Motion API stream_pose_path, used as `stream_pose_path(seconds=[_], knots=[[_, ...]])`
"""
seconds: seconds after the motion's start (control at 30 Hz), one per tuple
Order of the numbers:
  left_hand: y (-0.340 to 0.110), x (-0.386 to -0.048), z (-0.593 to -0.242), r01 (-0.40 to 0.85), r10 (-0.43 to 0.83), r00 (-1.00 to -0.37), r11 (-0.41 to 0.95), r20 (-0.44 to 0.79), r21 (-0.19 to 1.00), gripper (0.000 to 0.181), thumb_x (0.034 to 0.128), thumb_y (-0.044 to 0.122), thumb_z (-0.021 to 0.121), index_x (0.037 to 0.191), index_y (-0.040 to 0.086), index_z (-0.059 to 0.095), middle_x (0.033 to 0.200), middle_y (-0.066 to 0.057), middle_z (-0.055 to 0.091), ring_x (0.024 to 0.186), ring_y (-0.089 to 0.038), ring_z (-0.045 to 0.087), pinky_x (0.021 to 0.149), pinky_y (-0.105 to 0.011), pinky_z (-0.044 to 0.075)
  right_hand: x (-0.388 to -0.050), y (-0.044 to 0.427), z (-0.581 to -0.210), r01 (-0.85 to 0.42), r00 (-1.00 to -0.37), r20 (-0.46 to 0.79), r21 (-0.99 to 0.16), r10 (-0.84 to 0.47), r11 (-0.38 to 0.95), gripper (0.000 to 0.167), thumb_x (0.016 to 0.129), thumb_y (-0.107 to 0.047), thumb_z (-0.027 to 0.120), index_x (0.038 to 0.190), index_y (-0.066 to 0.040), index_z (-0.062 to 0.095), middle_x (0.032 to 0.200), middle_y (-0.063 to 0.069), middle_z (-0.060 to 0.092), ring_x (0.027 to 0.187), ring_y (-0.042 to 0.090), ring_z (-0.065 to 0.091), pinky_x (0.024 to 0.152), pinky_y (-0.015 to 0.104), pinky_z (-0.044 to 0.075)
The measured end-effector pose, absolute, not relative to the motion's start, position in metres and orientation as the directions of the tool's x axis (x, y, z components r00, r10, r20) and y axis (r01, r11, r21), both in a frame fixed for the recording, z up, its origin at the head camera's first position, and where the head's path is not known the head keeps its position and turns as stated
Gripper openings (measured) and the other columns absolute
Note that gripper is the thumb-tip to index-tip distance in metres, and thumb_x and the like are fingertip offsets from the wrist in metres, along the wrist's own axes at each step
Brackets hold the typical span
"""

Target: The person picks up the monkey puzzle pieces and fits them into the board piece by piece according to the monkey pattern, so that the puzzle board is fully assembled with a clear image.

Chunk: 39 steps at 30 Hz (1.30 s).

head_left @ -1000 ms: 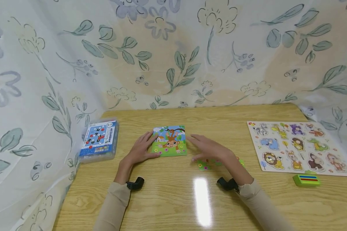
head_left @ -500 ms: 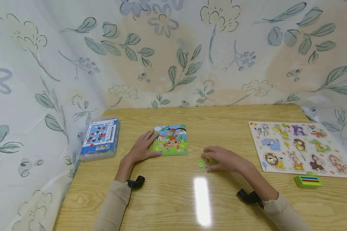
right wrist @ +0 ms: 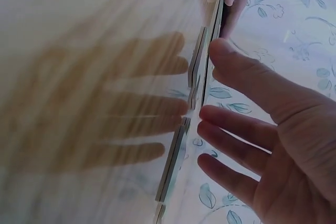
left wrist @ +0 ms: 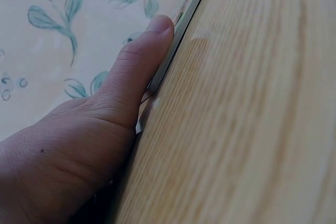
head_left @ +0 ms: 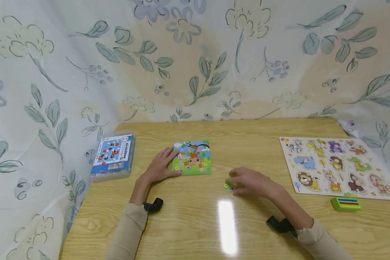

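Note:
A square picture puzzle (head_left: 192, 159) with a monkey on it lies flat in the middle of the table. My left hand (head_left: 158, 167) rests at its left side, and in the left wrist view the straight thumb (left wrist: 134, 61) lies along the near edge. Over a few small flat green puzzle pieces, of which one piece (head_left: 228, 185) shows in the head view, hovers my right hand (head_left: 251, 182). From the right wrist, the loosely bent right fingers (right wrist: 236, 145) appear spread and apart from thin pieces (right wrist: 173, 163) lying on the table; most of them are hidden from above.
A clear box with a blue molecule-model label (head_left: 113, 155) sits at the far left. At right lies an animal peg board (head_left: 321, 186), with a small green block with blue and red stripes (head_left: 346, 204) before it. A patterned cloth (head_left: 195, 72) hangs behind the table.
My right hand has drawn away from the monkey puzzle, to the right and nearer, and now covers most of the loose pieces. The left hand stays beside the puzzle.

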<state>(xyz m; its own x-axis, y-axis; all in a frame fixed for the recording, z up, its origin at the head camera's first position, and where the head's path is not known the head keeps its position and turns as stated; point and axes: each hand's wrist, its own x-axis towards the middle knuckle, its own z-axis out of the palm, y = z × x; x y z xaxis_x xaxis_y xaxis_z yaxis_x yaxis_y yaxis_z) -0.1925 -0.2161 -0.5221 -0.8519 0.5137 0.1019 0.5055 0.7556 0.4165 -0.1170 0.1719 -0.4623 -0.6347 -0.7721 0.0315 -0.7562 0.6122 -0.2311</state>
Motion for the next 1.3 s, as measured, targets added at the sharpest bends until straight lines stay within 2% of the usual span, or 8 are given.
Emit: stream_pose_path(seconds=[0.33,0.57,0.97,1.3], knots=[[-0.215,-0.191,-0.523,0.494,0.503,-0.858,0.758,0.101,0.425,0.096,0.0834,0.054,0.070,0.157,0.017,0.021,0.164,-0.009,0.016,0.151,-0.034,0.014,0.120,-0.058,0.015,-0.114,0.174,-0.467,-0.790,-0.610,0.072,-0.129,-0.789,0.599,0.039,0.080,-0.029,0.078,0.116,-0.016,0.073,0.118,0.015,0.065,0.101,0.027,0.063,0.085,0.041,0.055],[-0.215,-0.191,-0.522,0.503,0.510,-0.853,0.752,0.107,0.425,0.094,0.0837,0.053,0.070,0.156,0.019,0.022,0.164,-0.010,0.016,0.151,-0.035,0.014,0.119,-0.059,0.015,-0.115,0.176,-0.469,-0.794,-0.605,0.073,-0.124,-0.793,0.595,0.037,0.082,-0.029,0.077,0.116,-0.016,0.073,0.118,0.014,0.066,0.104,0.027,0.064,0.088,0.040,0.055],[-0.216,-0.192,-0.525,0.503,0.510,-0.854,0.761,0.101,0.410,0.093,0.0839,0.054,0.069,0.156,0.018,0.023,0.164,-0.009,0.015,0.151,-0.035,0.014,0.119,-0.060,0.016,-0.116,0.173,-0.472,-0.797,-0.603,0.090,-0.104,-0.793,0.594,0.032,0.082,-0.024,0.077,0.113,-0.015,0.074,0.114,0.010,0.067,0.101,0.023,0.064,0.082,0.036,0.056],[-0.217,-0.194,-0.526,0.496,0.507,-0.857,0.768,0.088,0.407,0.093,0.0842,0.054,0.069,0.156,0.019,0.022,0.165,-0.007,0.013,0.151,-0.033,0.013,0.119,-0.059,0.015,-0.115,0.171,-0.472,-0.820,-0.572,0.139,-0.063,-0.808,0.569,0.030,0.081,-0.022,0.078,0.109,-0.014,0.075,0.105,0.006,0.068,0.094,0.019,0.064,0.078,0.031,0.056]])
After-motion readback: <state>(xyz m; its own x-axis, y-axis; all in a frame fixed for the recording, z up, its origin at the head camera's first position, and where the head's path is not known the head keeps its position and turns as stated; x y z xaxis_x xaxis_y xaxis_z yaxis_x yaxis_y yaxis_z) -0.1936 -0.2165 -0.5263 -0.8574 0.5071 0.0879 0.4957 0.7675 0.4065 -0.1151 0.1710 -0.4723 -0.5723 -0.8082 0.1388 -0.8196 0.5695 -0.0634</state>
